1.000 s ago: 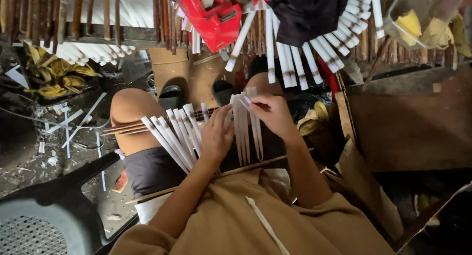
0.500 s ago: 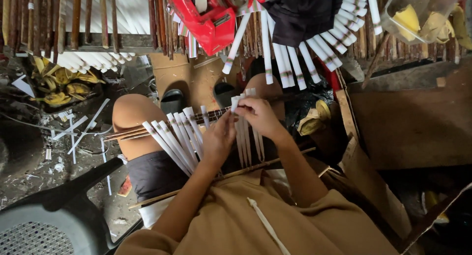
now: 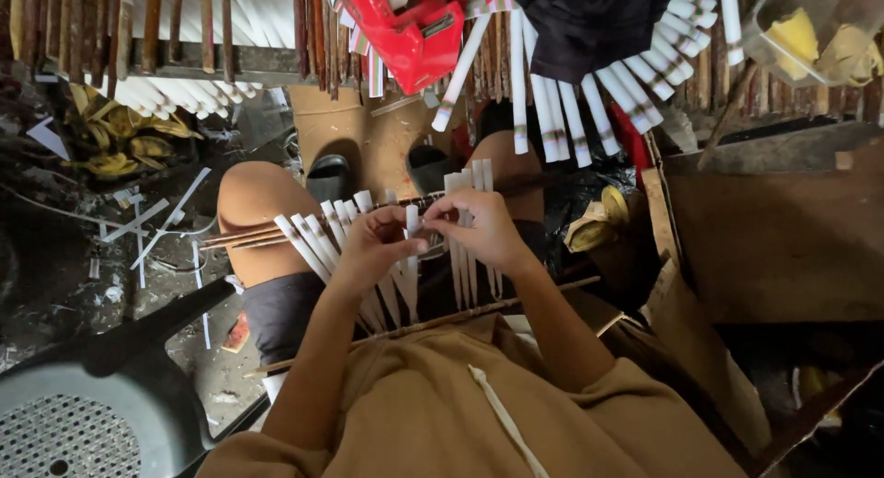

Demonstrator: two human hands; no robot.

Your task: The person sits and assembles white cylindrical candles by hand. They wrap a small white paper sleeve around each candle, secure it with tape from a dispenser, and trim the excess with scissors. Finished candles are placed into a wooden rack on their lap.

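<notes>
Over your lap, your left hand (image 3: pixel 373 248) and right hand (image 3: pixel 483 227) together pinching one white paper roll (image 3: pixel 412 222), more white rolls (image 3: pixel 318 239) fanned across your thighs, thin wooden stick (image 3: pixel 442 320) beneath.

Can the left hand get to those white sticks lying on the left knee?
Probably yes. The left hand is right beside the row of white sticks on the left knee, and nothing lies between them. Its fingers already pinch one stick together with the right hand.
</notes>
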